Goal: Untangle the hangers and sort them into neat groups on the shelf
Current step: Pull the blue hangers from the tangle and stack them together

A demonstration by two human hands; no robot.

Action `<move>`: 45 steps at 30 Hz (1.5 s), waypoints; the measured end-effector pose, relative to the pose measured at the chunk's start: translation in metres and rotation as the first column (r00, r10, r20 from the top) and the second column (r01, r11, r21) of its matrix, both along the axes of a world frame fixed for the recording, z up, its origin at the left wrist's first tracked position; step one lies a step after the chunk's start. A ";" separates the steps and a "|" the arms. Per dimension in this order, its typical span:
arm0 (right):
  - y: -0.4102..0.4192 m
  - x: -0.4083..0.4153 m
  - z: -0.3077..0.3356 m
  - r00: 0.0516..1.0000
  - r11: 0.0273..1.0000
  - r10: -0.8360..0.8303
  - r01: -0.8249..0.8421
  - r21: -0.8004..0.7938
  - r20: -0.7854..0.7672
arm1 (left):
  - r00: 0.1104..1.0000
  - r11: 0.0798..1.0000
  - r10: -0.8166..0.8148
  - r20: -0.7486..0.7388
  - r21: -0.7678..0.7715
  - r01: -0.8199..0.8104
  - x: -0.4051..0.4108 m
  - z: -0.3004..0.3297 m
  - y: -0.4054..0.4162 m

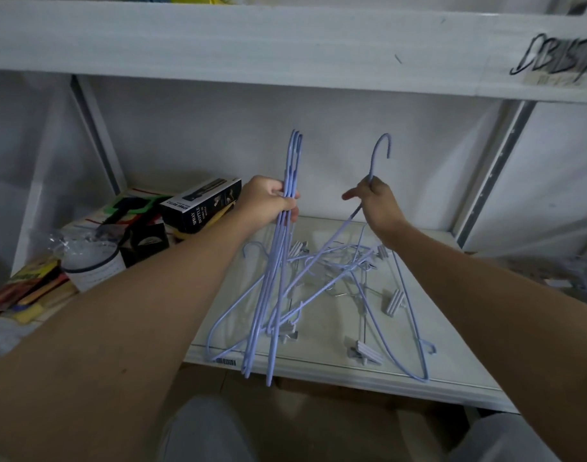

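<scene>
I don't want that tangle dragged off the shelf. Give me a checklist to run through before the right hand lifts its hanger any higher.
1. Left hand grips the bundle of hangers firmly: ok.
2. Right hand holds the single hanger below its hook: ok.
3. Single hanger free of the pile: not ok, its lower part runs into the tangle.
4. Clips unhooked from it: cannot tell.
5. Bare shelf space for groups: ok.

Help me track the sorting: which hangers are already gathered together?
The bunch of blue hangers gripped in the left hand, hooks aligned upward; the right hand holds one hanger alone.
</scene>
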State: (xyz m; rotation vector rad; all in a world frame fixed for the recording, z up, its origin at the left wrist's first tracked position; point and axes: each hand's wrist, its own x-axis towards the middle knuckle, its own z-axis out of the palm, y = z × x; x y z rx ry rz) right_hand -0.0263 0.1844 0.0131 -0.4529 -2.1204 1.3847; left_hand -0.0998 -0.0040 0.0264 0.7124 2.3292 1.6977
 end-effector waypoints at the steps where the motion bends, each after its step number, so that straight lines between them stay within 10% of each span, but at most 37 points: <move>1: -0.002 -0.002 0.001 1.000 1.000 0.024 -0.025 -0.010 -0.018 | 1.000 1.000 -0.019 0.008 -0.002 0.019 0.000 0.000 0.001; 10: 0.010 -0.010 0.025 0.975 0.994 -0.042 0.017 -0.112 -0.220 | 0.982 0.986 -0.159 0.100 -0.042 0.164 0.007 0.005 0.003; 45: -0.076 -0.027 -0.014 0.987 0.954 0.098 -0.130 -0.269 -0.130 | 0.993 1.000 -0.002 0.115 0.018 0.000 0.015 -0.013 0.036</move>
